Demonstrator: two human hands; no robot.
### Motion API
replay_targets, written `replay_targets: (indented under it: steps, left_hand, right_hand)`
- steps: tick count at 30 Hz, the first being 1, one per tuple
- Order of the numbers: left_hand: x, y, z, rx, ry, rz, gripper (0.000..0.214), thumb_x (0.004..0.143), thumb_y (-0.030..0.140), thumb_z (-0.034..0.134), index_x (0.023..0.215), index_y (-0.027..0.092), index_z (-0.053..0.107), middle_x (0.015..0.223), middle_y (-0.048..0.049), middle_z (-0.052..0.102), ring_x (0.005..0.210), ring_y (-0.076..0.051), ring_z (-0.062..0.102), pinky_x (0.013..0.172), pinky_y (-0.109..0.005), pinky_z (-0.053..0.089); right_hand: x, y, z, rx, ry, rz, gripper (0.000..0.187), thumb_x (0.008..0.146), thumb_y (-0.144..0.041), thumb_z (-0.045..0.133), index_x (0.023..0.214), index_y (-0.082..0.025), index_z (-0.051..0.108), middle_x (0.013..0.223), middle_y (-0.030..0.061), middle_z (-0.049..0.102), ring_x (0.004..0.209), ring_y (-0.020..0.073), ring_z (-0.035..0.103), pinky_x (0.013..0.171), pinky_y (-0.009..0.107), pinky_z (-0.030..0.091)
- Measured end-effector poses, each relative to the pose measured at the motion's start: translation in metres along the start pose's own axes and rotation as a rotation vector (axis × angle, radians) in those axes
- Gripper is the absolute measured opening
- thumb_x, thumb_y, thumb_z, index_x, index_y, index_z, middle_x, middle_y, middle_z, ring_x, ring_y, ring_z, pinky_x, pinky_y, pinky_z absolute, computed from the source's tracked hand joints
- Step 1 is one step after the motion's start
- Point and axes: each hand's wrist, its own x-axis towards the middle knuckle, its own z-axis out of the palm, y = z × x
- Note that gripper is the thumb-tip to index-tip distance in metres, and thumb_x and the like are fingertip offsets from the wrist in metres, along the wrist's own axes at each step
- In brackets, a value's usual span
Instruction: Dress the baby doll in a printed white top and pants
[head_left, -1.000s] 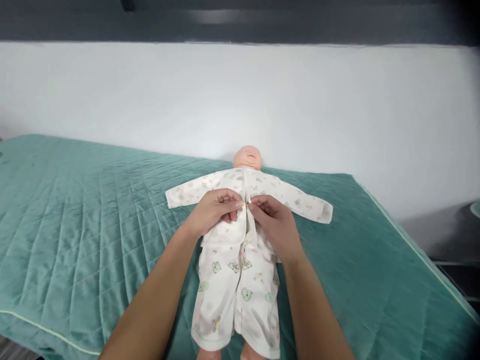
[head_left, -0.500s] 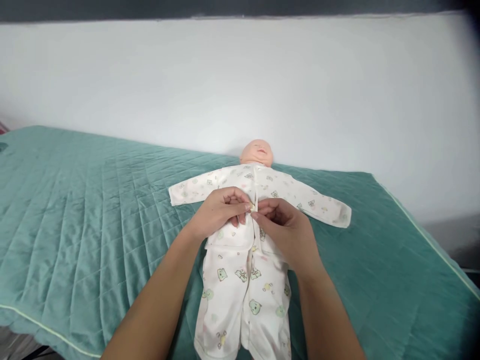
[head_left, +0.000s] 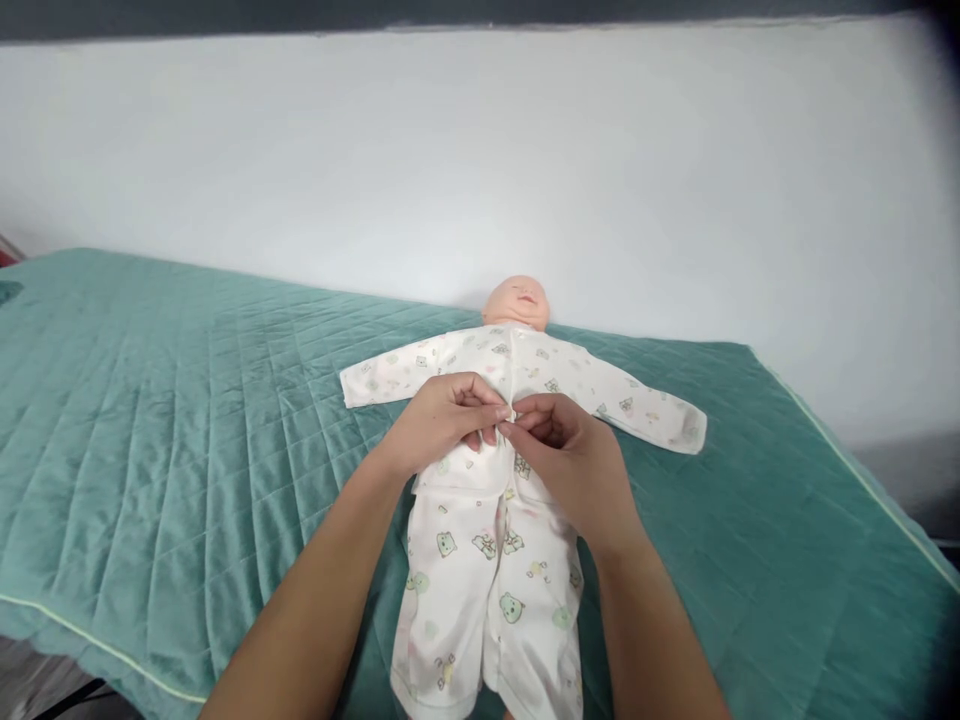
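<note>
A baby doll (head_left: 516, 299) lies on its back on a teal quilted bed cover (head_left: 172, 430), head toward the wall. It wears a white romper (head_left: 487, 560) printed with small bears, sleeves spread out to both sides. My left hand (head_left: 442, 420) and my right hand (head_left: 566, 455) meet at the chest, fingertips pinched together on the romper's front opening. Each hand grips one edge of the placket at mid-chest. The fastener itself is hidden under the fingertips.
A plain white wall (head_left: 480, 160) rises right behind the doll's head. The bed cover's piped front edge (head_left: 90, 640) runs at lower left, and its right edge (head_left: 862, 480) drops off toward a dark floor.
The view shifted a little down and left, so the doll sits further right in frame. My fingertips have closed tighter together on the placket at about the same spot on the chest.
</note>
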Motion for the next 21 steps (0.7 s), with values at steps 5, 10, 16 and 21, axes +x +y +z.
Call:
replay_targets:
  steps: [5,10,16,21]
  left_hand:
    - [0.0006,-0.0012,-0.0009,0.011,0.001,0.004,0.03,0.076,0.036,0.084,0.083,0.014,0.065,0.07,-0.0005,0.068,0.06,-0.008,0.062,0.052,-0.017,0.048]
    - [0.0016,-0.0006,0.0013,0.044,0.02,0.003,0.033,0.074,0.038,0.084,0.085,0.015,0.063,0.067,0.0012,0.065,0.058,-0.008,0.061,0.052,-0.018,0.048]
    - [-0.0018,0.0038,0.0058,0.065,0.014,0.015,0.029,0.077,0.035,0.081,0.089,0.017,0.061,0.071,0.0035,0.061,0.058,-0.007,0.059,0.053,-0.018,0.048]
    - [-0.0024,0.0039,0.0042,0.046,-0.007,0.014,0.023,0.083,0.033,0.075,0.095,0.018,0.061,0.075,0.0026,0.061,0.06,-0.006,0.058,0.054,-0.018,0.047]
  right_hand:
    - [-0.0004,-0.001,0.001,-0.035,-0.005,0.005,0.014,0.081,-0.03,0.075,0.092,-0.022,0.069,0.072,-0.0033,0.066,0.063,0.0114,0.057,0.057,0.024,0.043]
    - [-0.0007,-0.0013,0.0024,-0.11,-0.018,-0.027,0.011,0.082,-0.028,0.072,0.091,-0.023,0.067,0.07,-0.0042,0.065,0.062,0.0115,0.057,0.057,0.024,0.044]
    - [-0.0012,0.0008,0.0042,-0.199,0.001,-0.079,0.008,0.083,-0.025,0.07,0.09,-0.024,0.066,0.072,-0.0045,0.067,0.062,0.0116,0.057,0.059,0.025,0.045]
    - [-0.0005,0.0024,0.0039,-0.175,-0.015,-0.111,0.018,0.084,-0.026,0.07,0.102,-0.026,0.071,0.072,-0.004,0.066,0.06,0.0121,0.057,0.059,0.025,0.045]
